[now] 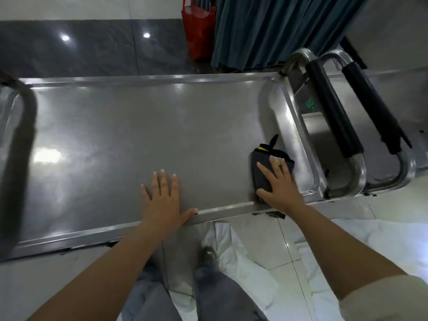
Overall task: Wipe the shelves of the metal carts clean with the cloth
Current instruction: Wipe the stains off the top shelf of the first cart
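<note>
A long steel cart shelf [129, 126] with a raised rim fills the middle of the view. A dark grey folded cloth [264, 163] with a black and yellow edge lies near the shelf's right end. My right hand [278, 184] presses flat on the cloth, fingers spread over it. My left hand [163, 195] rests flat on the bare shelf near the front rim, fingers apart, thumb on the rim, holding nothing.
A second steel cart [324, 126] stands against the right end, with two handles in black padding [331, 107]. A red plastic bag [199, 33] and a teal curtain [278, 26] are behind. White fabric [243, 269] lies on the tiled floor by my feet.
</note>
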{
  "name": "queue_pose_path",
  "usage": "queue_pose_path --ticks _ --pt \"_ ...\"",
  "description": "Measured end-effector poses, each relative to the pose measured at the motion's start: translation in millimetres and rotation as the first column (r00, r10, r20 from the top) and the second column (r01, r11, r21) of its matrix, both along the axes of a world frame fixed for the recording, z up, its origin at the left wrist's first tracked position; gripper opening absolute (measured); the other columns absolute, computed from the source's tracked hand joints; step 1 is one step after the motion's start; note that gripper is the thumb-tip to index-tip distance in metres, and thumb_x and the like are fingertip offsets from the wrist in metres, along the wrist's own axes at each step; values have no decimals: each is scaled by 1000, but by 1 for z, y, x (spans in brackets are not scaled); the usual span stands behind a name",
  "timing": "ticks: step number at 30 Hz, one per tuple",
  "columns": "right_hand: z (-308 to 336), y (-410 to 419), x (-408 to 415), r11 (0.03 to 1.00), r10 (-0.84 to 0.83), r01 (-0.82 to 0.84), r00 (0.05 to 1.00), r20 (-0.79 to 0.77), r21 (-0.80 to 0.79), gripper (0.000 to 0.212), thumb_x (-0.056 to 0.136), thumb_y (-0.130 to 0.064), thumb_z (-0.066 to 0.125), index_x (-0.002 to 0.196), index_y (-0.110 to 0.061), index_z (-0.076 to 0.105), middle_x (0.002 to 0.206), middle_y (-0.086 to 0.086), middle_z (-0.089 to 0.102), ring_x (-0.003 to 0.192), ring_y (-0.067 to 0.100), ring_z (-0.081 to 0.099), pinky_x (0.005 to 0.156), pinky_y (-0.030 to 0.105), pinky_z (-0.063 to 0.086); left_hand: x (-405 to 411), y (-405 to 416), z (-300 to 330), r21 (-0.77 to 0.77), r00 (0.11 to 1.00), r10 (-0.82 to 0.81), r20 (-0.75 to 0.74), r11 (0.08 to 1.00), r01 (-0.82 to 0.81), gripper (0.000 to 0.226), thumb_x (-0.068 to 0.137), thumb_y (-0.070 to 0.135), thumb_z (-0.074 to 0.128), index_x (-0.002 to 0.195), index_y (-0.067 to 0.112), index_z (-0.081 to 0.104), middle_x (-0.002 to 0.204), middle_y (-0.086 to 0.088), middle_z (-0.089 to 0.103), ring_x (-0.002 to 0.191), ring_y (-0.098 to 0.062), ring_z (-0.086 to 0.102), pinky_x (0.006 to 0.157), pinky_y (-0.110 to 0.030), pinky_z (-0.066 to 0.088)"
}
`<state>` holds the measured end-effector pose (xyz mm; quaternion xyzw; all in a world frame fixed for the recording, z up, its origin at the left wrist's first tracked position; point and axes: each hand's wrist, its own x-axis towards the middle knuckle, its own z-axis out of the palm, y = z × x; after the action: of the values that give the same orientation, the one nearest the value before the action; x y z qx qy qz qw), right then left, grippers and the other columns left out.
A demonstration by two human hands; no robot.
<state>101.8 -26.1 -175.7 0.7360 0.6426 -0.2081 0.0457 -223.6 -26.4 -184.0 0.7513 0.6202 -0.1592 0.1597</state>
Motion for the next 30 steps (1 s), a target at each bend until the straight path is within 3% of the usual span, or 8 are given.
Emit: queue_pose_path --ticks 5,9,15,19,24,28,30 --pt "-3 3 23 996 -82 82 997 -17 28 79 81 -51 53 149 -44 13 161 -6 -9 145 22 -18 116 55 11 5 3 2 3 999 25 -45 1000 -25 111 75 86 23 149 13 -19 156 -19 -21 144 -37 -16 115 -59 4" --pt "-1 -1 4 993 -121 121 992 -28 6 79 84 -49 53 151 -40 10 160 -3 -13 145 26 -18 116 55 7 6 0 8 -5 997 35 -65 999 -36 110 75 85 23 149 14 -19 157 -17 -20 145 -35 -14 116 -58 7" --pt "9 -30 -37 997 76 -76 997 11 32 74 86 -37 57 151 -33 21 161 1 0 146 28 -5 116 48 20 1 -14 14 -48 997 57 -44 997 -59 109 78 81 31 150 15 -18 157 -15 -20 146 -34 -14 117 -55 8" --pt "16 -54 -69 989 146 -146 989 -27 13 66 89 -28 56 149 -33 27 161 -1 8 146 27 3 110 47 30 -13 -30 17 -42 1000 -1 1 999 1 95 86 73 30 152 16 -10 159 -11 -16 147 -28 -10 118 -50 10" --pt "33 -80 -114 992 124 -123 961 -247 18 59 87 -24 61 143 -26 43 154 2 31 142 22 25 114 38 26 -45 -75 23 -121 985 -46 166 990 67 87 91 65 38 153 18 1 161 -4 -5 148 -19 -2 120 -39 9" --pt "55 -106 -157 995 -63 92 861 -505 33 55 84 -19 63 138 -25 50 145 1 45 131 17 43 105 24 33 -86 -118 32 -120 974 -84 212 986 112 86 91 61 43 153 16 3 161 -4 3 148 -18 4 119 -35 12" --pt "66 -120 -181 977 -146 211 789 -597 41 52 84 -17 61 135 -27 53 136 1 54 120 17 52 99 25 40 -106 -135 42 -136 958 -41 285 987 82 87 90 58 48 153 19 2 161 -2 3 148 -16 3 119 -32 12"
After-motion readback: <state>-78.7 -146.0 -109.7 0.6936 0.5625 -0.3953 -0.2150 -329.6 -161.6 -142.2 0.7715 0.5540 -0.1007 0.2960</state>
